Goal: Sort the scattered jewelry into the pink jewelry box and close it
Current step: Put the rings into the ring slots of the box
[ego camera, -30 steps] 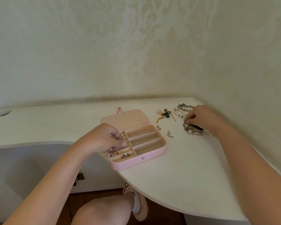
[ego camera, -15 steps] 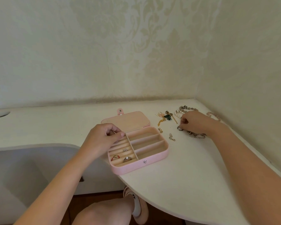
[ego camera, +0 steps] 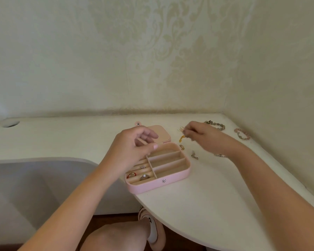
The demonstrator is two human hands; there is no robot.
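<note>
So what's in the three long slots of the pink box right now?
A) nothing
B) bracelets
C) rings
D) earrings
A: the long slots of the pink box show only bare lining. The red ring and two silver ones sit in the ridged part beside them.
</note>
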